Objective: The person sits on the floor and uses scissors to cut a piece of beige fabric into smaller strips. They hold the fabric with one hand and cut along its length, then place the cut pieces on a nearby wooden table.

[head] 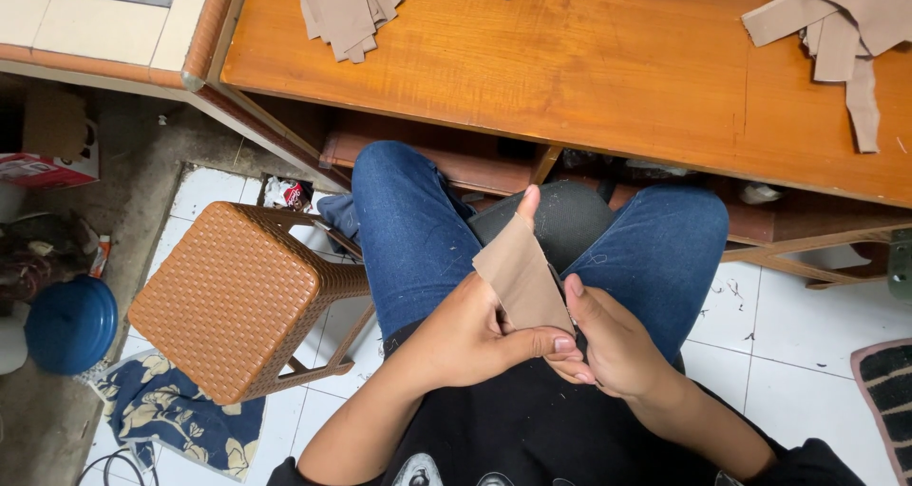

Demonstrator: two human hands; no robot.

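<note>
A big wooden bench (589,58) with an orange-brown top fills the top of the view. Below its left edge stands a brown woven plastic stool (233,291) on the white tile floor (788,372). A round blue lid (71,323) lies far left of the stool. One pile of tan cloth pieces (347,9) sits near the bench's back edge, and another pile of tan strips (836,30) sits at its right corner. Over the person's lap in blue jeans, the left hand (470,329) and the right hand (613,343) both pinch a small tan cloth piece (522,277), holding it up between them.
</note>
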